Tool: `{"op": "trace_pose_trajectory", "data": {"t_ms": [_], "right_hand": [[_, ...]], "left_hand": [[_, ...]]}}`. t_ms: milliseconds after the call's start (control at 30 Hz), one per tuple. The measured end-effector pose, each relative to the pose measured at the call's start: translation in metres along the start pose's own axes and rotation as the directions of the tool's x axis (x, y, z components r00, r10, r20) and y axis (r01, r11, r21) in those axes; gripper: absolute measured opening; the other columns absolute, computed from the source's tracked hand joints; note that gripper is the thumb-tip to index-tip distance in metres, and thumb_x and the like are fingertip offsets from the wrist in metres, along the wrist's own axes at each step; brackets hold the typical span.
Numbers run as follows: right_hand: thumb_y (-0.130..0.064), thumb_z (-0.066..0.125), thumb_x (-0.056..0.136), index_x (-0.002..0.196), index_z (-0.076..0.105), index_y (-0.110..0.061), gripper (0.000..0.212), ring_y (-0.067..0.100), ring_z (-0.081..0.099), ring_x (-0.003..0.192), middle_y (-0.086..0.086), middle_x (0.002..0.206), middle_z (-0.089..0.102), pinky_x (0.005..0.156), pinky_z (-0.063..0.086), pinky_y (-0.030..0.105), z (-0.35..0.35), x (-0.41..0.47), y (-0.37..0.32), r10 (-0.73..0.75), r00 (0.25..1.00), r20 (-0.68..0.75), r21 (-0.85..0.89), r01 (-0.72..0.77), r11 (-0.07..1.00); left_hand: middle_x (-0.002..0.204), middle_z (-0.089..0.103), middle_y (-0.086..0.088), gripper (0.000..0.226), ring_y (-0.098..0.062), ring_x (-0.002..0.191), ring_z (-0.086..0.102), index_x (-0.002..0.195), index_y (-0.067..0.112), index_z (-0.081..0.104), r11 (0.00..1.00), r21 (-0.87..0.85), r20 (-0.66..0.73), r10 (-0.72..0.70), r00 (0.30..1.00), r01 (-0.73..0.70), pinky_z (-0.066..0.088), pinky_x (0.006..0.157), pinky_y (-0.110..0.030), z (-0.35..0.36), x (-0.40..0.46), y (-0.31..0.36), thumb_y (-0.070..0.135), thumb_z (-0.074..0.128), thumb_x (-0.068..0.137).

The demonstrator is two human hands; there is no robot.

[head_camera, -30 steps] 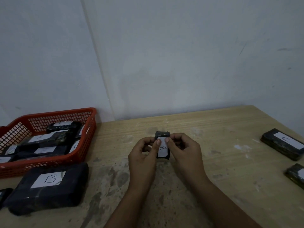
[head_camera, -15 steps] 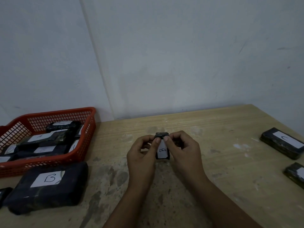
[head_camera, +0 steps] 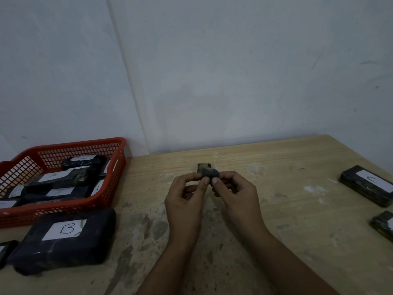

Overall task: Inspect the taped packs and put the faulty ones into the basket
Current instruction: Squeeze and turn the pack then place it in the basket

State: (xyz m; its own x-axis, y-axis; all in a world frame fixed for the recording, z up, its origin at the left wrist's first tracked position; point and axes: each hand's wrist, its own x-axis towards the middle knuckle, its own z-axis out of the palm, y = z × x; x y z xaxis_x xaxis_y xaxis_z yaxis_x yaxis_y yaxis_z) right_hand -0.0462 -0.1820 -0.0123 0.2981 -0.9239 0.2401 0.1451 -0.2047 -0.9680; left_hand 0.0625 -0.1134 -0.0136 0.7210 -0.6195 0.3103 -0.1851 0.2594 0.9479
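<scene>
A small black taped pack is held above the middle of the wooden table, tipped so that its end faces me and its white label is hidden. My left hand pinches its left side between thumb and fingers. My right hand pinches its right side the same way. A red mesh basket stands at the far left and holds several black packs with white labels.
A large black pack labelled B lies in front of the basket, with another pack's end at the left edge. Two black packs lie at the right: one labelled C, one cut off by the frame. A grey wall stands behind the table.
Both hands have tilted the small pack away from me: its label with the letter B faced up before and is now out of sight.
</scene>
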Motion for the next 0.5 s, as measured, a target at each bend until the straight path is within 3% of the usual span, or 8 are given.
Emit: {"op": "trace_pose_trajectory", "data": {"t_ms": [133,333,400,500], "right_hand": [[-0.016,0.074,0.1,0.099,0.076,-0.024,0.008,0.015,0.073,0.089,-0.002,0.091,0.076,0.084,0.064,0.039,0.0008,0.0021,0.0024,-0.007,1.0,-0.001,0.005,0.007,1.0],[-0.017,0.076,0.099,0.096,0.075,-0.023,0.007,0.015,0.068,0.084,-0.002,0.088,0.073,0.078,0.061,0.036,-0.001,0.0022,0.0037,-0.026,1.0,-0.001,-0.033,0.026,0.999],[-0.015,0.075,0.098,0.094,0.074,-0.021,0.007,0.014,0.059,0.074,-0.003,0.081,0.068,0.069,0.053,0.031,-0.0026,0.0024,0.0027,-0.035,0.999,-0.001,-0.046,0.035,0.998],[-0.015,0.074,0.1,0.097,0.075,-0.022,0.007,0.011,0.056,0.072,-0.002,0.083,0.068,0.067,0.049,0.026,-0.0044,0.0029,-0.001,-0.062,0.998,0.028,-0.063,0.064,0.996]], "left_hand": [[0.108,0.081,-0.002,0.013,-0.016,0.096,0.081,0.104,0.03,0.078,0.999,-0.032,0.018,-0.037,0.999,0.038,0.066,0.084,-0.042,0.001,0.0002,-0.0046,0.02,0.083,0.096],[0.102,0.08,0.001,0.012,-0.013,0.097,0.079,0.098,0.023,0.079,0.999,-0.029,-0.002,-0.023,1.0,0.023,0.064,0.085,-0.032,0.0021,0.0007,-0.0048,0.012,0.082,0.095],[0.101,0.081,0.0,0.012,-0.015,0.098,0.08,0.097,0.023,0.079,0.998,-0.046,0.003,-0.041,0.999,0.041,0.064,0.086,-0.033,0.0029,0.0007,-0.0067,0.012,0.082,0.095],[0.102,0.082,0.001,0.011,-0.015,0.098,0.08,0.102,0.022,0.079,0.997,-0.048,0.021,-0.063,0.998,0.064,0.066,0.087,-0.037,0.0012,0.002,-0.0064,0.015,0.083,0.095]]}}
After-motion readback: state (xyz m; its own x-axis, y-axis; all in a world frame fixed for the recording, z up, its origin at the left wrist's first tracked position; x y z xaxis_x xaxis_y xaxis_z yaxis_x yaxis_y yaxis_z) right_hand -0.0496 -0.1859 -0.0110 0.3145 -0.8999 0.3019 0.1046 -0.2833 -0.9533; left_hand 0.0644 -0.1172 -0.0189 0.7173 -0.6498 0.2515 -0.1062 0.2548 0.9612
